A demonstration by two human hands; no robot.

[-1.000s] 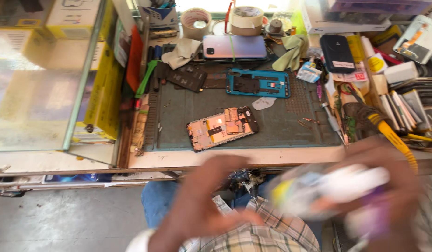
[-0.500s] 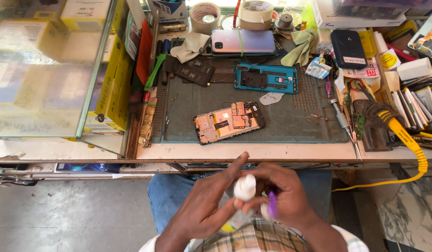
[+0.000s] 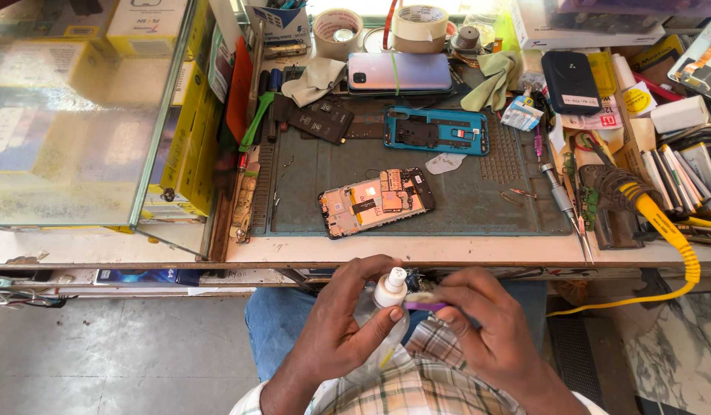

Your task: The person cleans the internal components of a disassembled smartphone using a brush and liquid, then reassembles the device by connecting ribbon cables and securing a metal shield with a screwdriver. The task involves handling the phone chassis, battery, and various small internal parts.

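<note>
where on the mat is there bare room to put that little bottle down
The mat is freest on its right front, between the opened phone and the tweezers. A smaller patch lies at its left front. The bare bench edge is also free. The back row and right side are crowded. The left hand holds the bottle.

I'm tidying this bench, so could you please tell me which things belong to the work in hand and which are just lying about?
In hand:
- left hand holding small white-capped bottle
- right hand holding purple-handled brush

Lying about:
- opened phone on green mat
- blue phone frame
- tape rolls
- tweezers
</note>
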